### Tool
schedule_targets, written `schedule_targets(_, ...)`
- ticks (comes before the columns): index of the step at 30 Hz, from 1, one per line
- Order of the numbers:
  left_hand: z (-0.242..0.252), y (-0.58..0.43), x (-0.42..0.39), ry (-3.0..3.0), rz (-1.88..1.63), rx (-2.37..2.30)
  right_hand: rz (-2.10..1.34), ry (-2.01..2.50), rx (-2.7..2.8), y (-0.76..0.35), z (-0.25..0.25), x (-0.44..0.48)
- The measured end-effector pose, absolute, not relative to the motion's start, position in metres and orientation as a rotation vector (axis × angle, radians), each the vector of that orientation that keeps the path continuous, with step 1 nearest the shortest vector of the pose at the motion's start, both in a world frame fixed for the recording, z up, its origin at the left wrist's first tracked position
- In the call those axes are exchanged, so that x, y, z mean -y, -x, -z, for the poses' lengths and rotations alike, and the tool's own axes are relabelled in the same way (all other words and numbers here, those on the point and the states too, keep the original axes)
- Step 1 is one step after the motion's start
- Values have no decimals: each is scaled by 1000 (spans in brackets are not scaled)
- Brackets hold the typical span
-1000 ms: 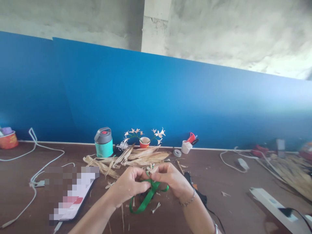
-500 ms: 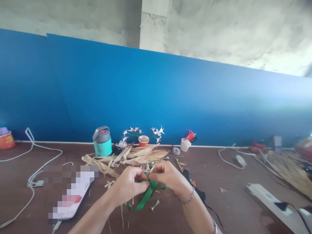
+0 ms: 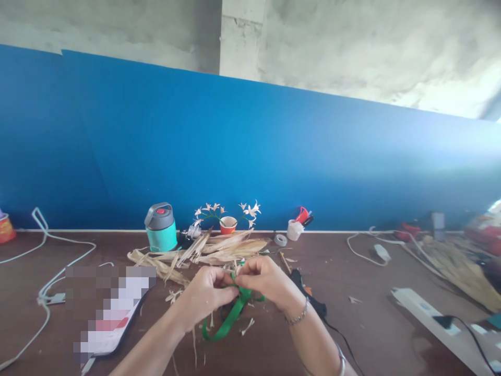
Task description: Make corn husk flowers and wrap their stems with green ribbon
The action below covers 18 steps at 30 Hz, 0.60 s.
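Both hands meet at the middle of the brown table. My left hand (image 3: 211,293) is closed, thumb and fingers pinched on the green ribbon. From the right, my right hand (image 3: 260,279) pinches the same piece, its fingertips close to those of the left. The green ribbon (image 3: 229,325) hangs in a loop below the fingers, with a short end showing to the right. A small pale piece shows above the fingertips; its shape is mostly hidden. Just behind the hands lie dry corn husks (image 3: 230,248). Small pale scraps (image 3: 248,326) are scattered on the table.
Behind the husks stand a teal jar (image 3: 162,235) and a paper cup (image 3: 228,225) with white flowers. Farther right are a tape roll (image 3: 280,239) and a pen holder (image 3: 294,230). A black tool (image 3: 307,297) with a cord lies beside my right wrist. A phone (image 3: 117,316) lies left.
The whole view has shifted slightly, so objects appear a little farther left. Both hands keep their pinch on the green ribbon, with only slight finger movement.
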State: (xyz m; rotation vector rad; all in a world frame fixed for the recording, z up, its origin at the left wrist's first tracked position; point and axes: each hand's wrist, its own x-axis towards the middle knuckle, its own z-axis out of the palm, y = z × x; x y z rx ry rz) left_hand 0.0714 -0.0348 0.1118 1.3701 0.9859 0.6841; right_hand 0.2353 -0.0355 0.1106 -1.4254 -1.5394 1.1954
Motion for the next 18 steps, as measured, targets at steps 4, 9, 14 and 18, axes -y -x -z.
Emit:
schedule_targets(4,-109,-73,34,-1356,-707,-1017,-1155,1458,1543,-235,-109,34)
schedule_targets(9,-105,-76,33,-1389,-699,-1069,-1162,1496,1534,-233,-108,34)
schedule_targets(14,-99,-78,32,-1385,-789,-1121,-1133,1472,1520,-231,-109,34)
schedule_targets(18,-94,-78,30,-1403,-829,-1123,-1104,1447,1495,-229,-107,32)
